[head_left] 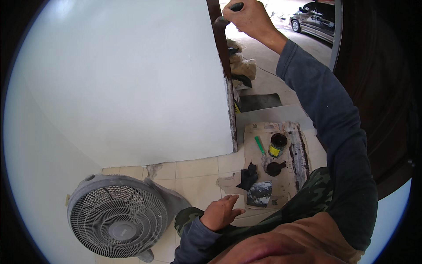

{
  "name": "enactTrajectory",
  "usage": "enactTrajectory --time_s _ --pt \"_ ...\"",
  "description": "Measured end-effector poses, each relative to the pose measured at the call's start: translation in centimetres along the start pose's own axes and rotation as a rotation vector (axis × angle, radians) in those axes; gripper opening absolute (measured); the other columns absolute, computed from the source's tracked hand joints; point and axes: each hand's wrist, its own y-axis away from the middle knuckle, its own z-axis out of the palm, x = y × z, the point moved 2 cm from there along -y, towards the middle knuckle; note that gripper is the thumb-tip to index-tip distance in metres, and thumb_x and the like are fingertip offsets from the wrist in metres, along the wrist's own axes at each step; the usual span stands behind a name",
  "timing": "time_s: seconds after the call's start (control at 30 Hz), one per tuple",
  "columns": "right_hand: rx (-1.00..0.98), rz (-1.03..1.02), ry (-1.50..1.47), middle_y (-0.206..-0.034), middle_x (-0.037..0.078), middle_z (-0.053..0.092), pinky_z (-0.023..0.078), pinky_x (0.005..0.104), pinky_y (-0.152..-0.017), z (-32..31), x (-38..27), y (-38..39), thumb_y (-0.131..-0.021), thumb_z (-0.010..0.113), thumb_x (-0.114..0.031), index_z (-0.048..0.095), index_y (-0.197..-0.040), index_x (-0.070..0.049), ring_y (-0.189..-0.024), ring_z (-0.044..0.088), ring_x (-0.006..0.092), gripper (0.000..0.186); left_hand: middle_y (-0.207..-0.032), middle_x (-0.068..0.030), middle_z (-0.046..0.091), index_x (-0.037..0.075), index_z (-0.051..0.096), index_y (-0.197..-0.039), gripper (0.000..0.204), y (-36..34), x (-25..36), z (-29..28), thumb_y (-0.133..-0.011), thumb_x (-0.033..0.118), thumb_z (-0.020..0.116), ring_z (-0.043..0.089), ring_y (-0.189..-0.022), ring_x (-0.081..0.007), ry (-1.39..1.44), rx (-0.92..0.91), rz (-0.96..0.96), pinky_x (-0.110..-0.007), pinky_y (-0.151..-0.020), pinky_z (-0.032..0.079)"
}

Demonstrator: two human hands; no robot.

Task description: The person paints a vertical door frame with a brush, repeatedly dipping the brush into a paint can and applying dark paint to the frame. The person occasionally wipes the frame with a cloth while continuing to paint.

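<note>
My right hand (252,21), raised high at the top of the head view, is closed round the dark handle of a paintbrush (220,23). Its bristles lie against the dark brown door frame (223,53) at the edge of a white wall. Lower down, that frame looks worn and patchy. Low in the middle, my left hand (221,213) rests by my camouflage-clad knee, fingers loosely apart and holding nothing. Beyond it, cardboard (250,132) on the floor bears an open can (278,145) of dark paint, its lid (275,168), and a green-handled tool (259,144).
A grey fan (123,218) stands on the tiles at the lower left. A black cloth (248,176) and a dark printed sheet (260,194) lie near the left hand. Past the doorway are bags (244,68), a dark mat (260,102) and a parked car (313,21). A dark door (373,88) stands right.
</note>
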Motion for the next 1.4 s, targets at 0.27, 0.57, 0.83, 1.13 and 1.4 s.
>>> enactTrajectory --time_s 0.27,0.57,0.83,1.13,1.4 --pt "0.007 0.067 -0.034 -0.074 0.012 0.074 0.052 0.0318 -0.058 -0.1 -0.2 -0.4 -0.091 0.067 -0.014 0.074 -0.085 0.004 -0.061 0.067 0.0144 0.021 -0.116 -0.0237 0.068 -0.001 0.058 -0.13 0.056 0.0 -0.3 0.3 -0.094 0.039 0.07 0.068 -0.101 -0.0421 -0.011 0.029 0.038 -0.047 -0.085 0.056" --pt "0.055 -0.036 0.054 -0.074 0.013 0.075 0.053 0.0332 -0.062 -0.3 -0.4 -1.1 -0.087 0.068 -0.013 0.076 -0.081 0.004 -0.066 0.069 0.0175 0.02 -0.115 -0.0234 0.068 0.0 0.057 -0.13 0.055 0.1 -0.5 0.5 -0.094 0.04 0.069 0.069 -0.099 -0.0421 -0.016 0.036 0.049 -0.048 -0.082 0.057" --pt "0.083 -0.049 0.023 -0.073 0.013 0.074 0.053 0.0333 -0.062 -0.3 -0.8 -1.7 -0.087 0.068 -0.013 0.075 -0.08 0.004 -0.066 0.069 0.018 0.019 -0.117 -0.0235 0.068 0.0 0.057 -0.13 0.056 0.1 -0.5 0.5 -0.093 0.04 0.069 0.068 -0.099 -0.0431 -0.018 0.039 0.044 -0.048 -0.083 0.057" --pt "0.066 -0.011 -0.011 -0.068 0.013 0.072 0.051 0.0317 -0.053 -0.8 -1.3 -2.4 -0.089 0.066 -0.011 0.073 -0.077 0.005 -0.056 0.065 0.0149 0.021 -0.117 -0.0234 0.067 0.0 0.057 -0.13 0.056 -0.1 -0.5 0.6 -0.094 0.041 0.069 0.069 -0.098 -0.0431 -0.015 0.036 0.062 -0.048 -0.082 0.057" --pt "0.132 -0.039 0.014 -0.07 0.013 0.074 0.054 0.0318 -0.057 -0.6 -1.0 -3.2 -0.088 0.068 -0.012 0.074 -0.082 0.005 -0.059 0.068 0.0163 0.018 -0.118 -0.0236 0.067 0.0 0.057 -0.13 0.056 -0.1 -0.8 0.9 -0.094 0.042 0.068 0.068 -0.099 -0.043 -0.009 0.027 0.065 -0.049 -0.082 0.057"
